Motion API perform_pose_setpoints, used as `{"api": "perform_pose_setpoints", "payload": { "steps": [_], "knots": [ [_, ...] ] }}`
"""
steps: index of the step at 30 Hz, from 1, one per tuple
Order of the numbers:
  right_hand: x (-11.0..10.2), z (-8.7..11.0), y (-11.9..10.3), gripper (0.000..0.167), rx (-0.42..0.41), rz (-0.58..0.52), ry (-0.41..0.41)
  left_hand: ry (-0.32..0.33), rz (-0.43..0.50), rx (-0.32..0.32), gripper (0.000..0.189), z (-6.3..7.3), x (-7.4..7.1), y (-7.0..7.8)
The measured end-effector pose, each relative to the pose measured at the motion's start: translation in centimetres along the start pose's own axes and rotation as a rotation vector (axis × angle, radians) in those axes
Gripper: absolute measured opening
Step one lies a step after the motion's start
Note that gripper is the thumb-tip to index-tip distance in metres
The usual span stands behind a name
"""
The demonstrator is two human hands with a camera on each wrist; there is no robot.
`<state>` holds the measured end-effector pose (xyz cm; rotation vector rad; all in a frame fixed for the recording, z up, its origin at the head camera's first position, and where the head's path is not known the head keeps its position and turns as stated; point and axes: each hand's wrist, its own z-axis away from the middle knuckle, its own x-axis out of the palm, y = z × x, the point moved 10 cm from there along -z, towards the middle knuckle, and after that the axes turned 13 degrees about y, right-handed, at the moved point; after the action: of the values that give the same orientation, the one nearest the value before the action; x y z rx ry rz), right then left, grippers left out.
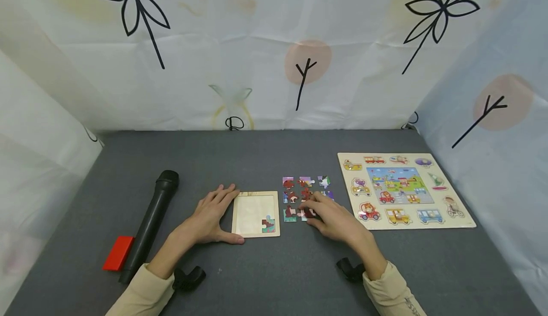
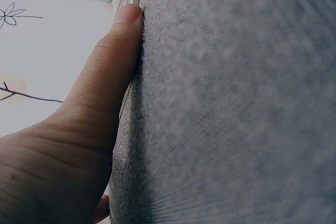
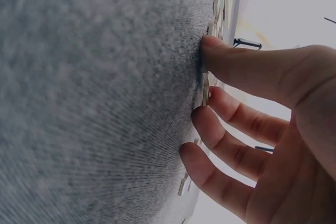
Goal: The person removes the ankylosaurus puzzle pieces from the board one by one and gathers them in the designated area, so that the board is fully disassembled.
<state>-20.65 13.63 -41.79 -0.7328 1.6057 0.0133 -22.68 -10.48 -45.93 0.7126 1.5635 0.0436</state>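
Note:
A square wooden puzzle tray (image 1: pixel 250 211) lies on the table, with one jigsaw piece (image 1: pixel 268 224) in its lower right corner. My left hand (image 1: pixel 212 215) rests at the tray's left side, fingers spread toward the upper corner and thumb along the lower edge. To the tray's right lie several loose jigsaw pieces (image 1: pixel 289 197) in rough rows. My right hand (image 1: pixel 331 217) is over them and pinches a puzzle piece (image 1: pixel 306 213) of the bottom row between thumb and fingers. In the right wrist view the held piece (image 3: pixel 205 90) shows edge-on, low at the table surface.
A large peg puzzle board (image 1: pixel 404 192) with vehicle pictures lies at the right. On the left, a black microphone-like stick (image 1: pixel 150 225) lies beside a red block (image 1: pixel 118 253). Pale patterned cloth (image 1: pixel 274 21) hangs behind the grey table.

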Motion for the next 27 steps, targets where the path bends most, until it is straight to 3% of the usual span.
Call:
{"api": "perform_pose_setpoints", "payload": {
  "steps": [18,27],
  "knots": [
    [-0.3,-0.1,-0.1,0.033,0.039,0.026,-0.009,0.001,0.004,-0.001,0.119,0.1,0.0,-0.1],
    [-0.5,-0.6,-1.7,0.038,0.015,0.003,0.006,0.002,0.008,0.001,0.118,0.1,-0.1,0.0]
  ]
}}
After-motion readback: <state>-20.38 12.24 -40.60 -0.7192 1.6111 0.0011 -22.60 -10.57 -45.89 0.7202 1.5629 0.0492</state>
